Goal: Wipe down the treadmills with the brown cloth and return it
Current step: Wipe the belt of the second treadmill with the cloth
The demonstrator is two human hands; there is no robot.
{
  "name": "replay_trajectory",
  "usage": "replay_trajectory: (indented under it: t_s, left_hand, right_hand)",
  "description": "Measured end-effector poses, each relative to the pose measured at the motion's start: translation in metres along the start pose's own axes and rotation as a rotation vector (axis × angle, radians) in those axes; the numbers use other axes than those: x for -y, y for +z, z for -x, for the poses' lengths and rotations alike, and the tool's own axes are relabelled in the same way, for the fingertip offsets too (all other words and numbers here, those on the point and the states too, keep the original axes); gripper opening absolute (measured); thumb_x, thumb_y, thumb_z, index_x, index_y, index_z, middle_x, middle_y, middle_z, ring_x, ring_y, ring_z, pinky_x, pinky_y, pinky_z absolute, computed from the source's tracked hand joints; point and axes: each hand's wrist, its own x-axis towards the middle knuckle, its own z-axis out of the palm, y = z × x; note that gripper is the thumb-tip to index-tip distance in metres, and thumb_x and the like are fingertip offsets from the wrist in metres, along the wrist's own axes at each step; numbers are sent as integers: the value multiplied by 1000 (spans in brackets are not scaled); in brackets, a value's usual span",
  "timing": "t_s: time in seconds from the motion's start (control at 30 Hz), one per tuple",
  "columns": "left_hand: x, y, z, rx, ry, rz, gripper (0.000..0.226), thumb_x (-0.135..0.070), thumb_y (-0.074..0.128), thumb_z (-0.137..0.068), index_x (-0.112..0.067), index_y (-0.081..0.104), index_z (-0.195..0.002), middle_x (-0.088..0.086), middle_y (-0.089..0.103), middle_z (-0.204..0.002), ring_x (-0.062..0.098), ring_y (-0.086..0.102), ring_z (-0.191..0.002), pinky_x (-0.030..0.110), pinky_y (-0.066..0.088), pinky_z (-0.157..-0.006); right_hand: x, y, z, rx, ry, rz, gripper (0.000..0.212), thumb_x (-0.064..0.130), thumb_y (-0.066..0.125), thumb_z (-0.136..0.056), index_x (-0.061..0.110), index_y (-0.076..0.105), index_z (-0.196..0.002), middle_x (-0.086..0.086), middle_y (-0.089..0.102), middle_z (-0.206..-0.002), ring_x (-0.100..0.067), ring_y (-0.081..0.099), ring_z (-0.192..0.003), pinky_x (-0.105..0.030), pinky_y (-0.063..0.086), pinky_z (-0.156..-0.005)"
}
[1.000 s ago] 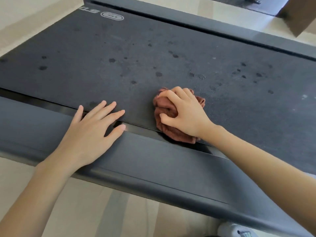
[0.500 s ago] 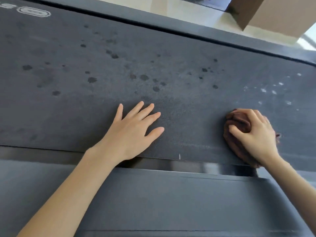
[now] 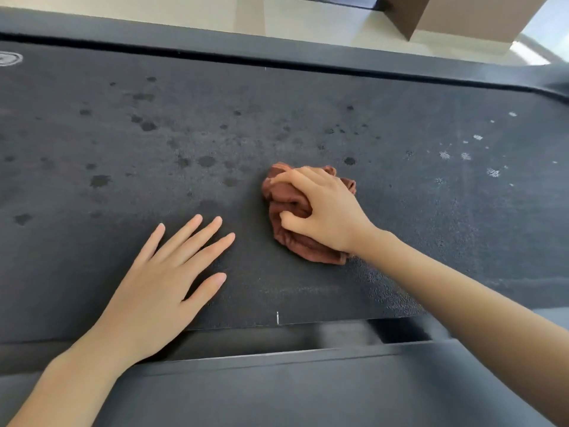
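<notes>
Dark grey treadmill belt (image 3: 308, 103) fills most of the head view, running left to right, with a smooth grey side rail (image 3: 308, 386) along its near edge and a second rail (image 3: 215, 41) along the far edge. Beyond the far rail lies pale floor (image 3: 184, 13), and a cardboard box (image 3: 462, 13) stands at the top right. Dark wet-looking spots (image 3: 100, 180) are scattered across the left and middle of the belt; small white flecks (image 3: 492, 172) dot its right part. Part of a white logo (image 3: 9, 58) shows at the left edge, and a short white mark (image 3: 277, 318) sits on the belt's near edge.

The brown cloth (image 3: 286, 198) is bunched into a wad on the belt, about mid-width and slightly right of centre. The right hand (image 3: 323, 211) lies on top of it, fingers curled over the wad and the thumb dug into its folds, gripping it against the belt. The left hand (image 3: 163, 285) rests palm down on the belt, just left of the cloth but apart from it, its 4 fingers and thumb straight and spread, holding nothing.
</notes>
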Motion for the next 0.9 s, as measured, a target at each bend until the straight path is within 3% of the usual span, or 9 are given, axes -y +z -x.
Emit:
replay_trajectory:
  t_s: [0.2, 0.37, 0.5, 0.7, 0.9]
  left_hand:
    - [0, 2, 0, -36, 10, 10, 58, -59, 12, -88, -39, 24, -141, -20, 15, -152, -1, 1, -142, 36, -1, -117]
    - [-3, 2, -2, -55, -14, 30, 60, -61, 15, -87, -38, 32, -140, -19, 20, -151, 1, 7, -142, 38, 1, -118]
    - [-4, -1, -1, -47, -34, 55, 61, -61, 16, -85, -40, 32, -139, -22, 18, -151, -1, 4, -142, 38, -1, -118]
    - [-2, -4, -1, -27, -41, 34, 56, -64, 8, -85, -46, 16, -138, -26, 6, -151, -6, -8, -140, 32, -9, -117]
    - [-1, -3, 1, -38, -33, 38, 48, -49, 26, -93, -45, 16, -139, -24, 4, -150, -7, -11, -138, 23, -15, -113]
  right_hand:
    - [-89, -64, 75, -124, 366, 89, 55, 48, 46, -69, 25, 59, -117, -1, 62, -120, -26, 54, -111, -36, 37, -95]
    - [-124, -76, 85, -256, 595, 164, 46, 40, 52, -71, 19, 61, -109, -12, 64, -112, -35, 54, -107, -40, 39, -90]
    - [-103, -56, 51, -249, 490, 140, 45, 39, 52, -71, 19, 62, -110, -8, 64, -113, -32, 54, -107, -35, 37, -90]
    - [-26, -1, -24, -151, 175, 67, 35, 34, 60, -78, 16, 60, -109, -4, 64, -109, -28, 54, -102, -31, 35, -89]
    - [49, 47, -88, -95, -77, -10, 34, 32, 63, -80, 13, 61, -109, -2, 64, -107, -27, 55, -99, -32, 38, -87]
